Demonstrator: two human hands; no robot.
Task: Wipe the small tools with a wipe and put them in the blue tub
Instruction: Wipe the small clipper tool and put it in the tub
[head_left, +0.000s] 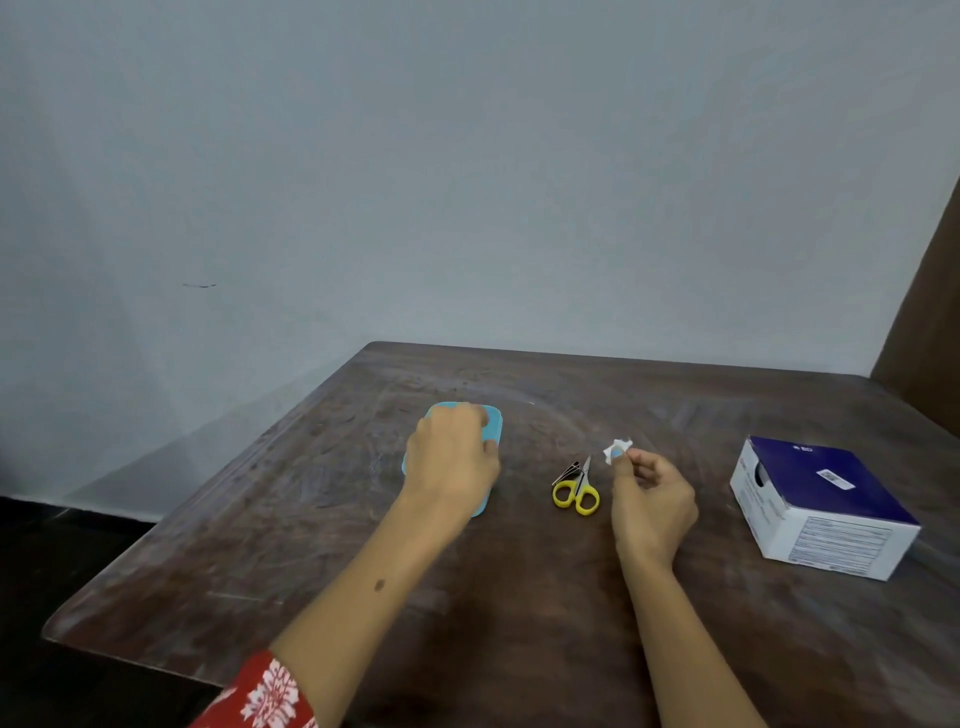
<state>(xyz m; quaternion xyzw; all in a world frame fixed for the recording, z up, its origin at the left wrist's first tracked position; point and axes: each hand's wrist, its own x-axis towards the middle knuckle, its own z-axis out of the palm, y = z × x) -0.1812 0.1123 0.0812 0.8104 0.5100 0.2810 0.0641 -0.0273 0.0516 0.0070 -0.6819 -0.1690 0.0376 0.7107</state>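
Nearest to the camera, a red patterned sleeve (265, 693) covers the left arm, and both forearms reach forward over the dark wooden table (519, 623).

The right hand (652, 501) pinches a small crumpled wipe (617, 450) between thumb and fingertips and holds it just above the table. Just beside this hand, on its left, the yellow-handled scissors (576, 491) lie flat with the blades closed, and a small dark tool (567, 473), perhaps a nail clipper, lies touching the blades; it is too small to be sure. To the right, well apart, a white and dark blue box (826, 512) stands on the table.

Farther away, the left hand (452, 460) lies curled over the blue tub (492, 423) and hides most of it. I cannot tell if this hand grips something or only rests there, and the inside of the tub is not visible.

Several things could go wrong from here. The wipe is small and held only at one edge, so it can slip out when it rubs along the blades. The two tools touch each other, so lifting one may drag the other across the table. Also the scissors have sharp points, and a careless wipe toward the tips could prick a finger. If the left hand lets the tub go, a dropped tool may push this light tub away.
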